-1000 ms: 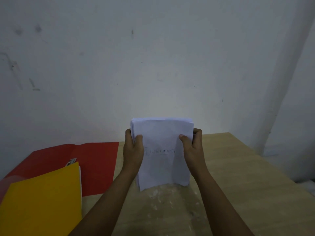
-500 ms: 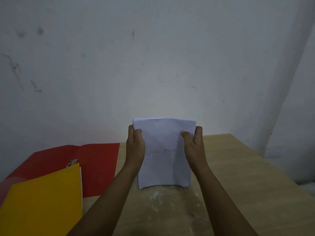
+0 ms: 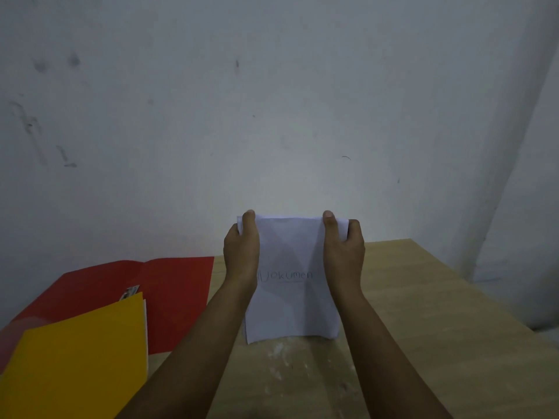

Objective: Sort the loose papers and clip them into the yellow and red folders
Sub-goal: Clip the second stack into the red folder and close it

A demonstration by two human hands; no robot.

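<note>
- Two hands held one stack of white papers (image 3: 290, 300) upright over the wooden table (image 3: 423, 313), its bottom edge at or just above the tabletop; contact could not be told.
- The left hand (image 3: 242, 255) gripped the stack's upper left edge, thumb on the front face near the top corner, the other fingers hidden behind the sheets.
- The right hand (image 3: 343, 252) gripped the upper right edge the same way, thumb on the front and fingertips curled round the far side.
- Both hands were clamped on the papers and stood apart, with the width of the sheet between them.
- The front sheet bore a handwritten word, reading roughly "Dokumen", across its middle between the two wrists.
- The bottom edge of the stack looked slightly uneven, with the lower left corner hanging a little below the rest.
- The red folder (image 3: 178, 294) lay open and flat on the table to the left of the papers, reaching back to the wall (image 3: 272, 101).
- The yellow folder (image 3: 81, 361) lay closed on top of the red one's near left part, with a thin white edge showing along its right side.
- A small printed card or label (image 3: 129, 292) peeked out just beyond the yellow folder's far corner, lying on the red folder; its detail was too small to read.
- Pale whitish smears marked the tabletop just in front of the papers.
</note>
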